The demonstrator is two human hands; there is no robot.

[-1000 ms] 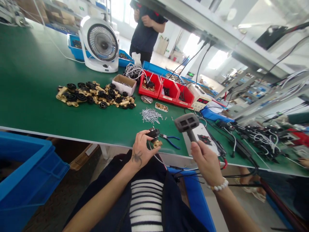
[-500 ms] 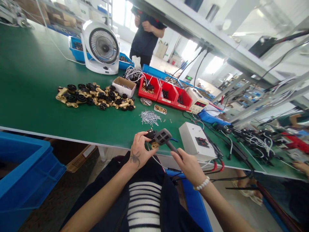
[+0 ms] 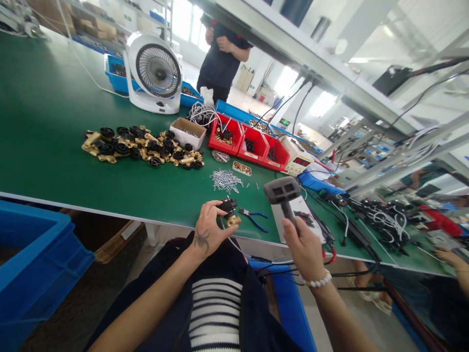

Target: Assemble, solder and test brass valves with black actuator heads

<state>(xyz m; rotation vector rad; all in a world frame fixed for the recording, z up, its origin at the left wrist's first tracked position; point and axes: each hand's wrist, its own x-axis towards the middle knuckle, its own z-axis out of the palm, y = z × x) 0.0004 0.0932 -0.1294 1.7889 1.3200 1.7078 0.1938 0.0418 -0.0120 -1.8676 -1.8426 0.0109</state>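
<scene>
My left hand (image 3: 207,230) is closed around a brass valve (image 3: 232,220) with a black knob, at the table's front edge. In my right hand (image 3: 304,244) is the handle of a grey mallet (image 3: 282,190), its block head marked with recessed squares and raised above the white box. Blue-handled pliers (image 3: 254,217) lie on the table between my hands. Beyond them sits a loose pile of small silver wire pins (image 3: 225,181). A small tray of brass bits (image 3: 242,168) is just behind the pile.
A heap of brass valves with black knobs (image 3: 142,146) lies to the left. Red bins (image 3: 254,144), a white carton (image 3: 188,132) and a fan (image 3: 157,73) line the back. The white box (image 3: 278,215) stands right, near cables. Another person (image 3: 223,54) stands across the table.
My right hand has lifted the mallet off the valve and moved it up and to the right, uncovering the pliers. My left hand stays in nearly the same place with the valve.
</scene>
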